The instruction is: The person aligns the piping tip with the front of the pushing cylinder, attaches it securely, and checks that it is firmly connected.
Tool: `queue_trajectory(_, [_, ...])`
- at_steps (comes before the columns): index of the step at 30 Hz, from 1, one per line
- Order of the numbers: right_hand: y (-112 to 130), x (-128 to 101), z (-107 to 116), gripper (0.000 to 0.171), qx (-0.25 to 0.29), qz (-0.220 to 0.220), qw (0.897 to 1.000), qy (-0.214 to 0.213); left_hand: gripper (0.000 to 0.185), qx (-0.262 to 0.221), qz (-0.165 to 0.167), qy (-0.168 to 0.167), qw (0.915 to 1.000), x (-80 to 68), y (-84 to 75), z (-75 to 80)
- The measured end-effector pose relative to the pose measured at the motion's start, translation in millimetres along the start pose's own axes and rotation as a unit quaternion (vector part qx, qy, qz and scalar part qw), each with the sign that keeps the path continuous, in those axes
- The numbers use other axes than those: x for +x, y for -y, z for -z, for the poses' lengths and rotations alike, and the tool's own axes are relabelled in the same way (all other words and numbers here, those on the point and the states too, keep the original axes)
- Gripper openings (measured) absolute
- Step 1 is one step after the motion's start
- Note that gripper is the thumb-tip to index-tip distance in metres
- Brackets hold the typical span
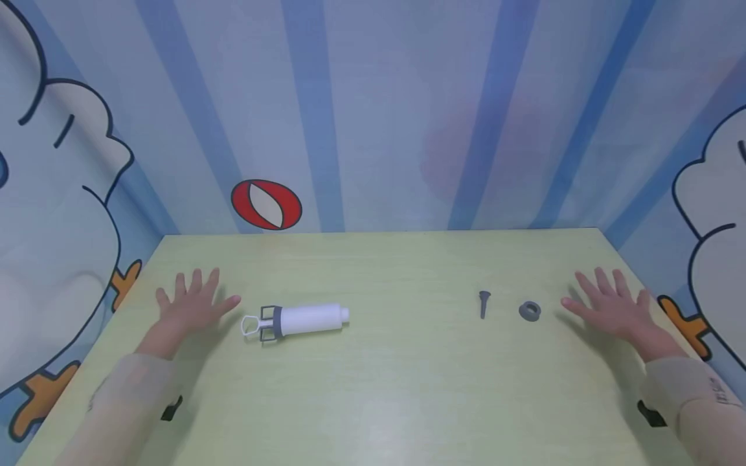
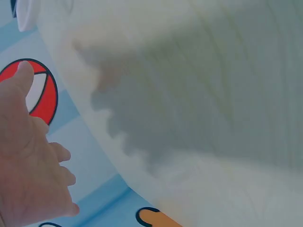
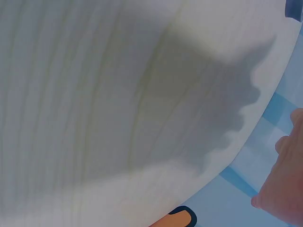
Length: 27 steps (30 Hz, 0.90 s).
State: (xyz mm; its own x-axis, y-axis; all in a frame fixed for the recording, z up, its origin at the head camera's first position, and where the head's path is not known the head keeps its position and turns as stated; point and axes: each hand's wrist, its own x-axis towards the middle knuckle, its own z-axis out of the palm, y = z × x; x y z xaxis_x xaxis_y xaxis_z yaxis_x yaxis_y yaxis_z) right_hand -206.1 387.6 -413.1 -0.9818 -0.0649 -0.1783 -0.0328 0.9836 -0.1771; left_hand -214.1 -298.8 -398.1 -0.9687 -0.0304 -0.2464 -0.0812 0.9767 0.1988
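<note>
Nothing is begun: both hands lie flat, fingers spread wide and holding nothing. The left hand rests at nine o'clock of the syringe-like tube; the right hand at three o'clock of the ring and nozzle (all three parts apart on the desk).

Right wrist view: right hand cut off by edge.

We see the left hand and right hand both lying flat, palms down, fingers straight and spread (thumbs pointing inward), holding nothing; pale sleeves cover both forearms.
</note>
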Motion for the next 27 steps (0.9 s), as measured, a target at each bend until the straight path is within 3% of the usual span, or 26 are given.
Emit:
queue_trajectory(9, [8.9,1.5,0.8,0.087,0.001,0.012,1.0,-0.005,0.094,0.018,-0.034,-0.012,0.9992,4.0,-28.1,3.3])
queue_trajectory(27, [20.8,0.1,-3.1,0.083,0.006,0.037,0.999,-0.006,0.081,0.051,-0.112,-0.003,0.9924,9.2,-94.8,-0.7])
